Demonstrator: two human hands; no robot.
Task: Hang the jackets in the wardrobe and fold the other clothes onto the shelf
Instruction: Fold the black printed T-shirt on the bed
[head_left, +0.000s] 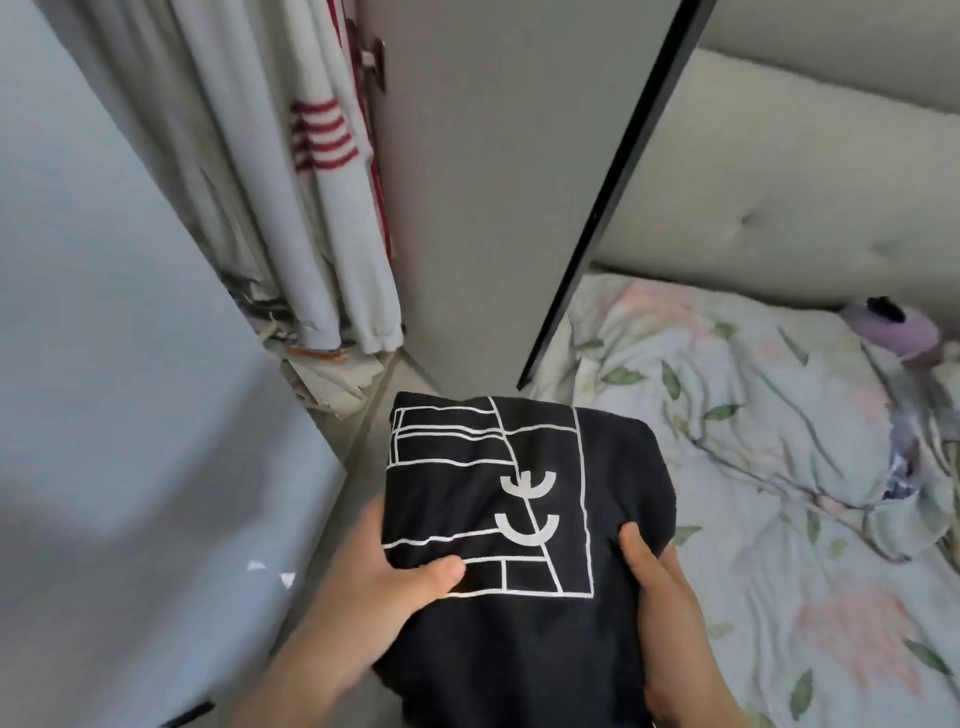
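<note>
Head view: a folded black shirt (618, 467) with a white line print sits at six o'clock, held up by both hands. The left hand (395, 577) grips its nine o'clock edge, thumb on top; the right hand (662, 592) grips the three o'clock edge likewise. A wardrobe door (493, 182) stands at twelve, a floral bed (779, 467) at three.

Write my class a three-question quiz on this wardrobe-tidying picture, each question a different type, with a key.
1. True or false: the left hand and the right hand both grip the folded black garment.
2. The white garment with red stripes is: A) hanging B) folded in the hands C) spread on the floor.
3. Fill in: the bedding has a ____ print.
Key: 1 true; 2 A; 3 floral.
</note>
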